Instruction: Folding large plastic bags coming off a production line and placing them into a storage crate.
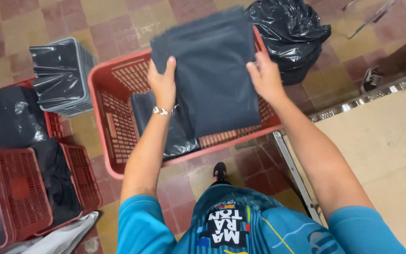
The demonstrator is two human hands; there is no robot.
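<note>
— What is the biggest thing under the person?

— The red plastic crate (113, 122) on the tiled floor; one dark folded cloth (165, 127) lies inside it.

— And above it?

— A dark folded fabric piece (212, 70) (held flat, over the crate). The left hand (163, 82) grips its left edge with closed fingers, and the right hand (265, 75) grips the right edge the same way.

— Something smaller?

— A bracelet (163, 111) on the left wrist.

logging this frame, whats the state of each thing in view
left hand: shut on dark folded fabric
right hand: shut on dark folded fabric
dark folded fabric: folded flat, held above the crate
large red crate: on the floor, dark pieces inside
grey basket: lined with a black bag
black bag: bunched on the floor
</note>
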